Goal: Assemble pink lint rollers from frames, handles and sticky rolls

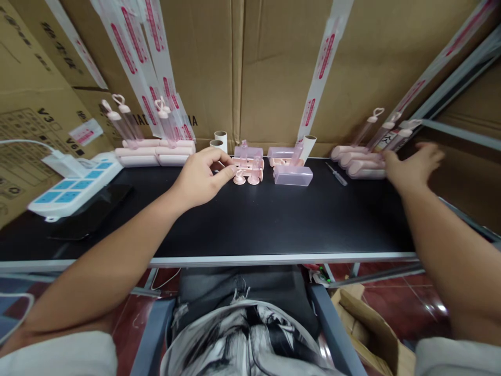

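Note:
My left hand (207,175) is beside a small pink heart-topped piece (239,177) at the middle of the black table; thumb and forefinger are near each other, and whether they grip it is unclear. A round-based pink piece (253,177) stands just to its right. Farther right lies a translucent lilac case (293,176). My right hand (415,164) is at the far right with its fingers spread, beside a group of pink cases (366,169) and clear tubes (400,140) with pink tops. Nothing shows in that hand.
A white power strip (74,185) and dark phone (92,211) lie at the left. Pink cases (174,156) with upright tubes stand at the back left. Cardboard tubes (221,140) stand behind my left hand; a small screwdriver (336,174) lies right of centre. Cardboard (274,68) walls the back.

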The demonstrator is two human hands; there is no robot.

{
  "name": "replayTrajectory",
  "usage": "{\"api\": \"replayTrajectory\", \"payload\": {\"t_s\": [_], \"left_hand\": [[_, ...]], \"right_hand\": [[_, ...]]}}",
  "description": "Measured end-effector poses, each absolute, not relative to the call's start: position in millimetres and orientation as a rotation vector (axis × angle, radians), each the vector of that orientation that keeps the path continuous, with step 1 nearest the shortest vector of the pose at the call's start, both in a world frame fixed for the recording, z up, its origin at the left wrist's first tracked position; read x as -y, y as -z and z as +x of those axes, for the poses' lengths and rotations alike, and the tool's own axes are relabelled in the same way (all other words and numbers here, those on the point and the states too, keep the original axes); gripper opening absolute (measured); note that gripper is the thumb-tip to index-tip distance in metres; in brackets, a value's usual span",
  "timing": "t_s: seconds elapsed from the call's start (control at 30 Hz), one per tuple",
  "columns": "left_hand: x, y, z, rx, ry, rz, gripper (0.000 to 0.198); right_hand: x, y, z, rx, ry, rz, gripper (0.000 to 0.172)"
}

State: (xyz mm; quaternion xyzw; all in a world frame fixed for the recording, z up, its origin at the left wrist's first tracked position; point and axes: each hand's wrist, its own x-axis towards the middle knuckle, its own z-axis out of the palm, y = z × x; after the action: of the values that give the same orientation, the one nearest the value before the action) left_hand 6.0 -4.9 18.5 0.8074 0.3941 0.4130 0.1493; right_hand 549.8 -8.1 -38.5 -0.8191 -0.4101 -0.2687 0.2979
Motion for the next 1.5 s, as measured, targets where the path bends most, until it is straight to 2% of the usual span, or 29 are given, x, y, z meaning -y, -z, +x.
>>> {"api": "replayTrajectory", "payload": {"t_s": [0.07,0.1,0.17,0.23,0.37,0.63,0.73,0.87,1.07,1.27,1.33,1.5], "left_hand": [[5.2,-19.0,6.2,-1.133,-1.197,2.325,0.024],[5.5,-19.1,6.4,-1.135,-1.199,2.328,0.024],[5.9,-18.8,6.8,-1.138,-1.196,2.331,0.024],[6.1,-18.4,6.8,-1.136,-1.185,2.33,0.024],[5.3,-17.4,5.6,-1.139,-1.165,2.309,0.026],[9.6,-15.5,6.6,-1.099,-1.132,2.318,0.025],[9.7,-15.4,6.9,-1.092,-1.125,2.317,0.026],[8.5,-15.5,6.5,-1.078,-1.131,2.308,0.027],[8.8,-15.3,5.8,-1.096,-1.133,2.321,0.025],[-2.1,-16.3,-0.2,-1.164,-1.182,2.279,0.021],[-14.2,-17.6,-8.6,-1.199,-1.275,2.214,0.018],[-58.5,-13.1,-40.6,-1.442,-1.472,2.108,0.015]], "right_hand": [[14.7,25.2,533.9,1.065,0.761,-2.093,0.05],[15.4,20.1,524.5,1.229,0.695,-2.118,0.042],[10.0,15.8,505.1,1.557,0.516,-2.266,0.036],[-3.0,20.2,487.9,1.774,0.36,-2.441,0.027],[-34.7,39.4,468.3,1.904,0.197,-2.51,0.011],[-63.0,46.6,449.9,2.015,0.039,-2.342,0.033],[-68.6,45.9,444.1,2.032,0.008,-2.339,0.037],[-69.7,41.8,444.6,2.025,-0.069,-2.352,0.034],[-64.3,20.3,449.5,1.732,0.098,-2.156,0.029],[-62.1,-9.6,425.4,1.505,0.121,-1.789,0.023],[-58.3,-18.6,403.4,1.48,0.118,-1.634,0.017],[-24.7,-19.7,330.7,1.651,0.071,-1.278,0.011]]}}
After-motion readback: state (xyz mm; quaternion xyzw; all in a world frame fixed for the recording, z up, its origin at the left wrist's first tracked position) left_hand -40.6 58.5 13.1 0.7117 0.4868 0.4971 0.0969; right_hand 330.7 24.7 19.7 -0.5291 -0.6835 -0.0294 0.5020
